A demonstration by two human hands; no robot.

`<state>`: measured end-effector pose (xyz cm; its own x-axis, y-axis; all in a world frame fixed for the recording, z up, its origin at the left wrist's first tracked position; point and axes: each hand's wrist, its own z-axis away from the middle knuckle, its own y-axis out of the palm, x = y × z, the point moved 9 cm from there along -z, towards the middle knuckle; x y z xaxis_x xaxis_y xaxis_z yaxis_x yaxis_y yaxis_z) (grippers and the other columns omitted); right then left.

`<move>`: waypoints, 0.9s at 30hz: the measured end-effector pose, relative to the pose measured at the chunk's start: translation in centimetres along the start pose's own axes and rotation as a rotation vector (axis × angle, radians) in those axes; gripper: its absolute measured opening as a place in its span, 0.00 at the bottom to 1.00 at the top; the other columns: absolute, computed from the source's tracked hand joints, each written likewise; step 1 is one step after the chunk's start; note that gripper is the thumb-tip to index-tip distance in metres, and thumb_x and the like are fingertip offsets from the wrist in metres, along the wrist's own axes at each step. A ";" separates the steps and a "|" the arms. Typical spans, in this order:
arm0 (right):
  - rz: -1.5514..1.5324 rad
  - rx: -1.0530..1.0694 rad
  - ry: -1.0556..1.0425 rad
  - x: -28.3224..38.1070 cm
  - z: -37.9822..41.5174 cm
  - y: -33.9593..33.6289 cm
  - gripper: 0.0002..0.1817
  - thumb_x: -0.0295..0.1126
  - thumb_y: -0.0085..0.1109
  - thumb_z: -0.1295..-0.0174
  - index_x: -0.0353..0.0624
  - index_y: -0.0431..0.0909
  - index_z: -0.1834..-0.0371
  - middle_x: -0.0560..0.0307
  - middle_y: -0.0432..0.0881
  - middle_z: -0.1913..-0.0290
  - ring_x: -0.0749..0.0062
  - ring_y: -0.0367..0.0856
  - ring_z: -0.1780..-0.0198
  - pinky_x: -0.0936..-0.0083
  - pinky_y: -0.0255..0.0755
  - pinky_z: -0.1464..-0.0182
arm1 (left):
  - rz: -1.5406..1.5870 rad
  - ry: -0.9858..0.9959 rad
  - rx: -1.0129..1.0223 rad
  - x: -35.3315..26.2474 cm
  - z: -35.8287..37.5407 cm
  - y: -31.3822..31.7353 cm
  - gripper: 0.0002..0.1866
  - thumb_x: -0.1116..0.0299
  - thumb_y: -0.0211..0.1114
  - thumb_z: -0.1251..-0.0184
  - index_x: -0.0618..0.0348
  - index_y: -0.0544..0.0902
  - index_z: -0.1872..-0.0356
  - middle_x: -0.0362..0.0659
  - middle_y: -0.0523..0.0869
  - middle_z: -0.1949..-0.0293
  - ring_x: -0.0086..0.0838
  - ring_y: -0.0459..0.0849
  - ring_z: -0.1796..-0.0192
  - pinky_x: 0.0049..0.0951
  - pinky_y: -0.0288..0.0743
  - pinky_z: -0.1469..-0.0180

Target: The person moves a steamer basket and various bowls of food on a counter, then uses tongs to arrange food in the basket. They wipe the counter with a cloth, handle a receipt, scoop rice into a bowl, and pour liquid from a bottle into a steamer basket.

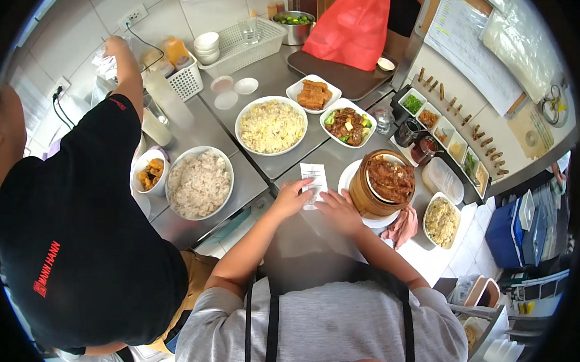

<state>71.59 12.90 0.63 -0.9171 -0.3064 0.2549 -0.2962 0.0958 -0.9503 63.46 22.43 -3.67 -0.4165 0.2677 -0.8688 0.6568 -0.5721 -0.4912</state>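
A small printed paper slip (313, 175) lies on the steel counter in front of me. My left hand (292, 197) reaches its left edge, index finger and thumb apart on the paper. The fingers of my right hand (341, 213) are stretched out at the slip's lower right, beside a bamboo steamer (364, 195). In the steamer sits a bowl of brown braised meat (392, 178), and a white plate (346, 176) is under it. Beyond the slip stand a bowl of fried rice (272, 126) and a dish of meat with green vegetables (348, 126).
A co-worker in a black shirt (90, 225) stands close on my left, one arm stretched toward the wall. A large rice bowl (200, 183) is between us. A pink cloth (401, 227) and another rice dish (441, 221) are at right. A red bag (347, 33) stands on a brown tray (307, 63).
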 end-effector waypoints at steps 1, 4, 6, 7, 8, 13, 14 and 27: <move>-0.002 -0.006 0.001 -0.1 0.0 -0.1 0.17 0.33 0.50 0.50 0.50 0.72 0.54 0.55 0.67 0.47 0.62 0.61 0.41 0.56 0.46 0.39 | -0.101 0.075 -0.058 -1.3 0.0 -0.6 0.19 0.64 0.58 0.48 0.53 0.74 0.52 0.42 0.77 0.57 0.31 0.69 0.55 0.27 0.62 0.52; -0.002 -0.024 0.011 -0.4 0.1 -0.2 0.16 0.33 0.50 0.50 0.51 0.73 0.56 0.56 0.68 0.47 0.63 0.62 0.42 0.56 0.47 0.39 | -0.213 0.128 -0.104 -1.9 0.1 -1.0 0.21 0.61 0.60 0.51 0.50 0.74 0.52 0.41 0.75 0.53 0.36 0.65 0.49 0.34 0.57 0.48; 0.010 -0.036 0.023 -1.1 0.4 -0.4 0.15 0.33 0.50 0.50 0.52 0.73 0.56 0.56 0.68 0.48 0.64 0.63 0.43 0.56 0.47 0.40 | -0.245 0.136 -0.111 -1.8 0.2 -0.8 0.22 0.59 0.60 0.52 0.49 0.74 0.51 0.41 0.74 0.50 0.39 0.63 0.45 0.38 0.54 0.46; 0.013 -0.031 0.018 -1.3 0.5 -0.5 0.15 0.33 0.50 0.50 0.52 0.73 0.56 0.56 0.68 0.48 0.64 0.63 0.43 0.56 0.48 0.40 | -0.273 0.155 -0.124 -1.9 0.3 -0.6 0.23 0.59 0.60 0.52 0.49 0.74 0.51 0.41 0.74 0.50 0.40 0.63 0.45 0.40 0.53 0.46; 0.015 -0.025 0.014 -1.5 0.5 -0.9 0.16 0.33 0.50 0.51 0.52 0.73 0.57 0.56 0.68 0.48 0.64 0.63 0.43 0.56 0.48 0.40 | -0.302 0.173 -0.136 -2.1 0.4 -0.5 0.23 0.59 0.60 0.53 0.48 0.74 0.51 0.40 0.74 0.50 0.41 0.62 0.44 0.41 0.53 0.46; -0.041 -0.018 -0.018 -2.0 0.1 -1.9 0.18 0.34 0.53 0.54 0.51 0.72 0.56 0.54 0.70 0.50 0.63 0.65 0.46 0.56 0.51 0.42 | -0.399 0.200 -0.260 -3.5 1.1 -0.4 0.25 0.60 0.63 0.55 0.49 0.73 0.51 0.39 0.74 0.50 0.42 0.63 0.45 0.42 0.53 0.47; -0.076 0.011 0.005 -2.0 -0.3 -2.0 0.19 0.34 0.53 0.55 0.50 0.72 0.55 0.53 0.70 0.51 0.62 0.66 0.46 0.56 0.52 0.43 | -0.404 0.202 -0.287 -3.5 1.3 -0.4 0.25 0.60 0.63 0.55 0.49 0.72 0.51 0.39 0.73 0.50 0.42 0.63 0.45 0.42 0.53 0.47; 0.003 -0.282 0.478 -6.0 -16.8 -18.7 0.24 0.35 0.45 0.49 0.42 0.62 0.46 0.42 0.77 0.63 0.55 0.76 0.60 0.64 0.68 0.57 | -0.455 0.243 -0.345 -2.9 1.2 -0.2 0.23 0.62 0.57 0.50 0.50 0.71 0.49 0.41 0.73 0.50 0.43 0.64 0.46 0.44 0.56 0.50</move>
<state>78.13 28.82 19.85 -0.9175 0.1519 0.3675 -0.2933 0.3657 -0.8833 63.78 20.82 -0.98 -0.5743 0.6176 -0.5374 0.6292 -0.0870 -0.7723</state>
